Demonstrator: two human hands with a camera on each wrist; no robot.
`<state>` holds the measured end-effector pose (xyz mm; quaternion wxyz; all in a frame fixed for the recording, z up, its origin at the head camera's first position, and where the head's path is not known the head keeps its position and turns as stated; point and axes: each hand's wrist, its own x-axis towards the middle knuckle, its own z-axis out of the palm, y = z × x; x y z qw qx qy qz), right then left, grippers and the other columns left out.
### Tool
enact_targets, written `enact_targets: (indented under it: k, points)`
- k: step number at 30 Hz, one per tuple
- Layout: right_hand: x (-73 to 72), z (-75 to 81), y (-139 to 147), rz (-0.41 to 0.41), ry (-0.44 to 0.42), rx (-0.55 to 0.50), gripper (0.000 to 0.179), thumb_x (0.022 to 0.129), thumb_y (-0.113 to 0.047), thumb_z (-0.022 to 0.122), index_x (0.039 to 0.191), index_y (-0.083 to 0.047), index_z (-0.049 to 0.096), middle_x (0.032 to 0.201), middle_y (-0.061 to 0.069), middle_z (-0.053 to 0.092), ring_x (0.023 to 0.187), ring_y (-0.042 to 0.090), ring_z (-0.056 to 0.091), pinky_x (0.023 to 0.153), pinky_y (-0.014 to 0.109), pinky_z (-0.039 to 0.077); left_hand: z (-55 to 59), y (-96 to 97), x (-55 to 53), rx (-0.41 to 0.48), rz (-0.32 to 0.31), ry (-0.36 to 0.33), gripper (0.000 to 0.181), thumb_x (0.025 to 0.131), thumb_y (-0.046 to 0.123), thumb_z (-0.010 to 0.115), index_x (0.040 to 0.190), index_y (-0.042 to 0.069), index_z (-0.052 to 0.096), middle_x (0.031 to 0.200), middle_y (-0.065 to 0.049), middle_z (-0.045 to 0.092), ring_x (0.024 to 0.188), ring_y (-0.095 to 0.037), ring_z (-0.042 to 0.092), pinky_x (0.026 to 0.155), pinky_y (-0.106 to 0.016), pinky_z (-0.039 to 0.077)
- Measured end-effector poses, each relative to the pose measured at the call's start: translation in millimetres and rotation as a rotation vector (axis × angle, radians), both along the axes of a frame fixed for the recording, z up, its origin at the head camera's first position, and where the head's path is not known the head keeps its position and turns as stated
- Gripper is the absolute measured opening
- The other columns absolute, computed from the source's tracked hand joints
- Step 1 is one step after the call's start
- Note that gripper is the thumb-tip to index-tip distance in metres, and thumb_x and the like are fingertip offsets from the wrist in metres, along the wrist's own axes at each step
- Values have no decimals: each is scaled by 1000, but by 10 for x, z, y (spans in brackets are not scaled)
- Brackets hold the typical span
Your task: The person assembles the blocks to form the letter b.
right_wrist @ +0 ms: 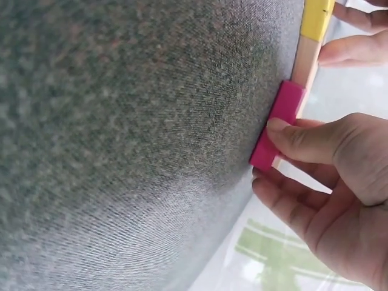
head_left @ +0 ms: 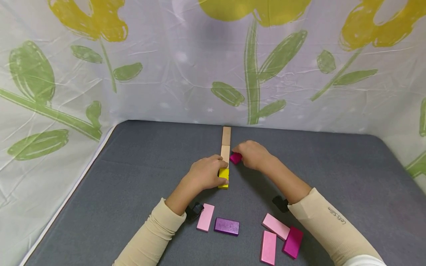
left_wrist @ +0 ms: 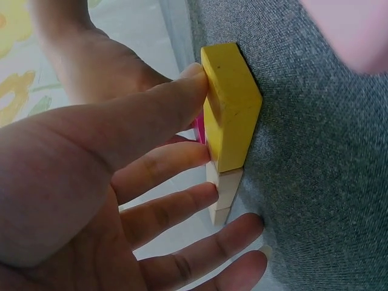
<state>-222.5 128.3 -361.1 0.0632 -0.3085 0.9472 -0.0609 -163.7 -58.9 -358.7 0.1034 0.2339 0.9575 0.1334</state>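
Observation:
A straight row on the dark grey table holds a tan wooden block (head_left: 226, 136), a paler wooden block (head_left: 225, 150) and a yellow block (head_left: 224, 173) at the near end. My left hand (head_left: 205, 173) rests on the row from the left, thumb on the yellow block and fingertips near its joint with the pale wood. In the left wrist view those fingers look fairly straight. To the right of the row, my right hand (head_left: 254, 154) pinches a magenta block (right_wrist: 279, 124) between thumb and fingers, close beside the wooden blocks.
Nearer me lie a pink block (head_left: 205, 218) and a purple block (head_left: 226, 226). By the right forearm are two more pink blocks (head_left: 268, 247) and another magenta block (head_left: 293, 242). A flower-printed cloth (head_left: 186, 74) hangs behind the table (head_left: 149, 155).

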Motion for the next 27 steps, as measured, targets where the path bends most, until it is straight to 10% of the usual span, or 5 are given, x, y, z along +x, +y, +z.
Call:
enact_targets:
  k: [11,21,27]
  points:
    - [123,28,59,31,-11,-19,22,85,0,77,107,-2,74,95,9,70,77,21,59,70,34,52,18,-26,8,-5,-18,-15,46,90,28,76,133,15,67,141,-10,55,116,-31,60,92,-47,51]
    - [602,192,94,-41,-263,59,25,79,-9,85,99,-4,71,78,1,60,71,19,54,65,34,48,49,-62,-17,-41,-44,-78,48,95,23,70,141,18,61,148,-9,49,128,-35,53,104,-51,43]
    - [814,143,-15,-76,-486,-110,45,79,-18,87,110,-6,57,80,5,59,61,18,61,59,34,53,54,-59,-20,-44,-39,-88,48,94,24,71,141,18,61,148,-9,49,128,-35,52,105,-51,42]
